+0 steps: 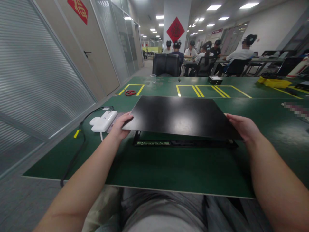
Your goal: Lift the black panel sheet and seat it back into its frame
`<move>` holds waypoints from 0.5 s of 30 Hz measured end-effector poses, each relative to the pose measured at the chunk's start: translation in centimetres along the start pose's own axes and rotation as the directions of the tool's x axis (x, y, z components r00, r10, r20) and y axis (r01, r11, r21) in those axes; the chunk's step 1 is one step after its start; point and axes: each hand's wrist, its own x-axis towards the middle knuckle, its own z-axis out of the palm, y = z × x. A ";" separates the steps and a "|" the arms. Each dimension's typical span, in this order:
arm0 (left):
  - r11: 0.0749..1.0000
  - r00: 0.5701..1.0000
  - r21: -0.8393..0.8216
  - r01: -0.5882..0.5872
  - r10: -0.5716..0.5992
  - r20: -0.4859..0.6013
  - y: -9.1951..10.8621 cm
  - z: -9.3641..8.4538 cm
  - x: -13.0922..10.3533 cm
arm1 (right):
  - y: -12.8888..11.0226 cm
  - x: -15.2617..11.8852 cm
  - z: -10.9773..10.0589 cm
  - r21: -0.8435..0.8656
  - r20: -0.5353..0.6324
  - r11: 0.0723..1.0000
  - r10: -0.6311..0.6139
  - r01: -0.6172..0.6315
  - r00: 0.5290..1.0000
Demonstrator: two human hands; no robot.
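Observation:
A large, flat black panel (178,112) is held above the green table by its two short sides. My left hand (122,125) grips its left edge, thumb on top. At the right edge, my right hand (243,127) is closed on the panel, its fingers partly hidden. Beneath the panel, a black frame (193,144) lies on the table, with a green circuit strip (153,143) showing along its near side. The rest of the frame is mostly covered by the panel.
White devices (103,121) and a black cable (80,145) with a yellow tag lie left on the green table (169,174). Red scissors (130,93), yellow tape outlines, a clear cup (153,77) and a black box (215,80) are farther back. People sit beyond.

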 end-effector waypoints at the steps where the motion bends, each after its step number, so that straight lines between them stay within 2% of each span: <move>1: 1.000 1.000 -0.001 -0.013 0.013 -0.018 0.1 -0.2 0.1 | 0.1 0.3 -0.2 -0.005 0.049 1.000 -0.025 0.025 0.998; 4: 0.998 0.996 -0.015 -0.055 0.054 -0.077 0.2 -0.5 0.3 | 0.4 1.2 -0.9 0.000 0.109 0.993 -0.118 0.119 0.987; 8: 0.996 0.987 -0.018 -0.092 0.089 -0.133 0.1 -0.3 0.3 | 0.8 2.3 -1.4 -0.033 0.102 0.991 -0.129 0.133 0.986; 15: 0.990 0.990 0.086 -0.108 0.115 -0.083 -0.3 0.5 -0.3 | 1.8 3.7 -2.3 -0.128 0.050 0.985 -0.109 0.114 0.993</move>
